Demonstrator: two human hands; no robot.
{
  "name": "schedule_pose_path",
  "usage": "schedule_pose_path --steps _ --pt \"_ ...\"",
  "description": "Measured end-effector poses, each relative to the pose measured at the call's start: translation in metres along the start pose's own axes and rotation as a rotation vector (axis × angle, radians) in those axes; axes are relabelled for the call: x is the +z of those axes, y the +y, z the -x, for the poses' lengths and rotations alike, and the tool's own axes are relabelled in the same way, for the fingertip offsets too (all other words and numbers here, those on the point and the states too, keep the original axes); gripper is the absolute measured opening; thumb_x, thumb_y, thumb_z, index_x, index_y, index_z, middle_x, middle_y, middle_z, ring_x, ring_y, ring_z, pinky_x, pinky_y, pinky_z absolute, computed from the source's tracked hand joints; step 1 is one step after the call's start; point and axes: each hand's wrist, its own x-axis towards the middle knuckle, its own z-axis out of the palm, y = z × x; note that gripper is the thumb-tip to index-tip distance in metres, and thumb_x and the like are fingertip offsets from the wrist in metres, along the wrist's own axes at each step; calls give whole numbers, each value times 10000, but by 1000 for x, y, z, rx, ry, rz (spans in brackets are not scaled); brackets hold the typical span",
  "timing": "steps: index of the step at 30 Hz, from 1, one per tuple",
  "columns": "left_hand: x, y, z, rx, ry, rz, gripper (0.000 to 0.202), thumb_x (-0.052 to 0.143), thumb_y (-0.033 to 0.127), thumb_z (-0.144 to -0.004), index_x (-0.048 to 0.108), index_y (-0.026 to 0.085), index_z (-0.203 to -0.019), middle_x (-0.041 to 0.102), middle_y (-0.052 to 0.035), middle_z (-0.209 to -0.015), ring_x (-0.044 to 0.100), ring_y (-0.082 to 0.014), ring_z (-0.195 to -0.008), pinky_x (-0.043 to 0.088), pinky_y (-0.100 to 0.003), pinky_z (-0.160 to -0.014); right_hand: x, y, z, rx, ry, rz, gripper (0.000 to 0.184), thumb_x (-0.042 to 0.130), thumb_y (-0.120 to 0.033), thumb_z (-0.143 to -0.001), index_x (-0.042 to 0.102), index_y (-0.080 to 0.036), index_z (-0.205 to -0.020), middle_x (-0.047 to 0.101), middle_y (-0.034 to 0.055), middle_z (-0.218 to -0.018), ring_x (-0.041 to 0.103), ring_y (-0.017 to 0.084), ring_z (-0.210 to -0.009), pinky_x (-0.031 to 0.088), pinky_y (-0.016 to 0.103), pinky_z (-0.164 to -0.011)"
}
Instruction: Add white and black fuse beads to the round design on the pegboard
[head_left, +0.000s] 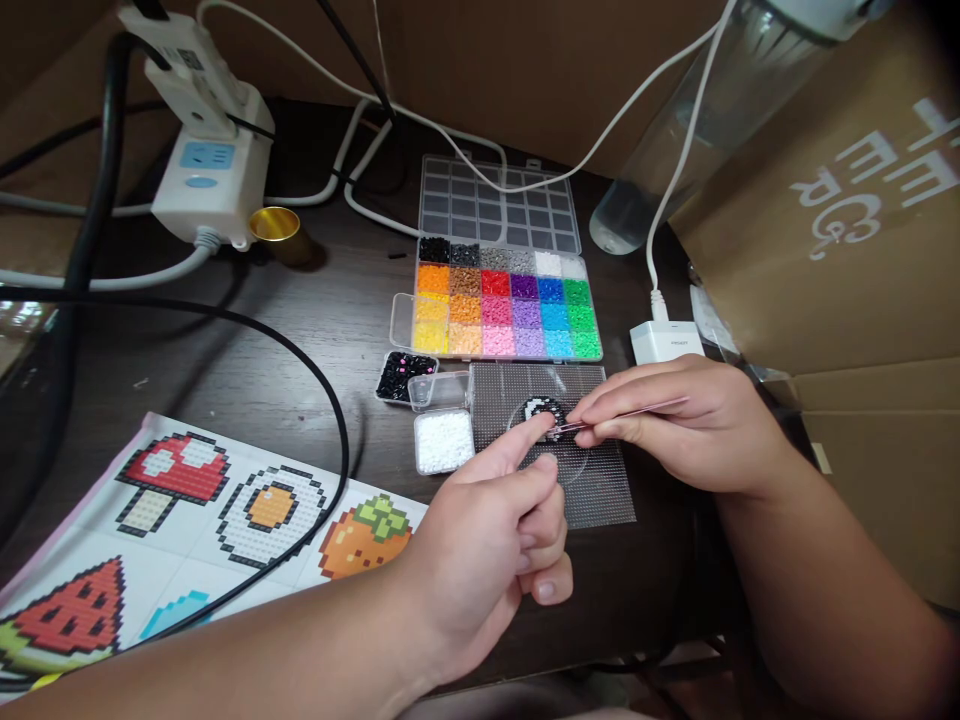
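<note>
A clear pegboard (600, 480) lies on the dark desk, with a small black-and-white bead pattern (541, 409) on it. My right hand (679, 430) pinches thin tweezers (637, 411) whose tips meet the pattern's right edge. My left hand (487, 540) points its index finger at the pattern and touches the board just below it, the other fingers curled. Left of the board sit a small tray of white beads (443, 441) and a tray of black beads (405, 375).
A compartment box of coloured beads (506, 300) with its open lid (499, 205) stands behind the board. A pattern sheet (187, 530) lies at the left under a black cable (330, 400). A power strip (210, 170), a white charger (666, 342), a clear bottle (675, 130) and cardboard boxes (847, 220) surround the desk.
</note>
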Motion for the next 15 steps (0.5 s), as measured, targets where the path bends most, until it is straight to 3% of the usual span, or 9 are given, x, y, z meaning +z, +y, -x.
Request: schedule_pose_path --steps 15 --pt "1 0 0 -12 14 3 642 522 168 -915 298 254 -1510 308 105 -477 202 -57 -443 282 -177 -435 -1 1 0 -17 0 -17 141 697 -128 -842 770 -223 -918 780 38 -907 756 141 -713 659 243 -687"
